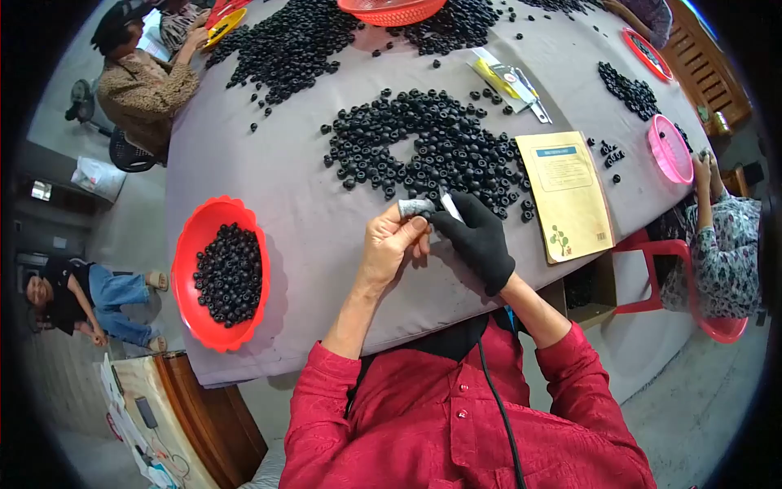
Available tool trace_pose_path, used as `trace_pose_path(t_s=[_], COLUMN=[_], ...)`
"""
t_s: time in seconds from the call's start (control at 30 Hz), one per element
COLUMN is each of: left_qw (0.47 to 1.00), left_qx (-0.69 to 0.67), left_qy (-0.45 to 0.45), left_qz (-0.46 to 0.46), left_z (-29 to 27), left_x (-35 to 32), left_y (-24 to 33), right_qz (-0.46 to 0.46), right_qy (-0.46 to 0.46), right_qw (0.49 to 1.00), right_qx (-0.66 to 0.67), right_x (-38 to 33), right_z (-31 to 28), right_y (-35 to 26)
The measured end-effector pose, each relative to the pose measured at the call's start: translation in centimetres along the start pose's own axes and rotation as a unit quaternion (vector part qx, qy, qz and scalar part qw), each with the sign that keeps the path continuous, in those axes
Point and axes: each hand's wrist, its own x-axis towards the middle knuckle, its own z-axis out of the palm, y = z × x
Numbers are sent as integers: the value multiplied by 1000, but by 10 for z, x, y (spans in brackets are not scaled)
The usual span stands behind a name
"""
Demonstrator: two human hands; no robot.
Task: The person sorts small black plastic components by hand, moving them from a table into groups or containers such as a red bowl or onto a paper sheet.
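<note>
My left hand, bare but for a grey-white wrap on its index finger, pinches a small black round piece over the near table edge. The fingers hide much of that piece. My right hand wears a black glove and is closed around a slim white tool; its tip is too small to make out. Both hands meet just in front of a spread pile of black ring-shaped pieces, many showing a hole. To the left, a red scalloped basin holds more such pieces.
A yellow booklet lies right of my hands. Beyond it are a packaged tool, a pink basket and larger black piles. People sit around the grey-covered table. A red chair stands at the right.
</note>
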Motion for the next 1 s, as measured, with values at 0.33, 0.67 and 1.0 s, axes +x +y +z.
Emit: trace_pose_path(t_s=[0.33,0.67,1.0], left_qw=[998,989,989], left_qx=[-39,-145,-147], left_qy=[-30,31,20], left_qz=[-47,3,-13], left_z=[5,-11,-11], left_x=[0,9,9], left_y=[4,-5,-9], right_qz=[37,-55,-236], right_qy=[-32,-81,-91], right_qw=[997,995,951], right_qx=[60,-32,-178], right_x=[-6,-8,-4], right_z=[-1,-2,-2], right_y=[-14,1,7])
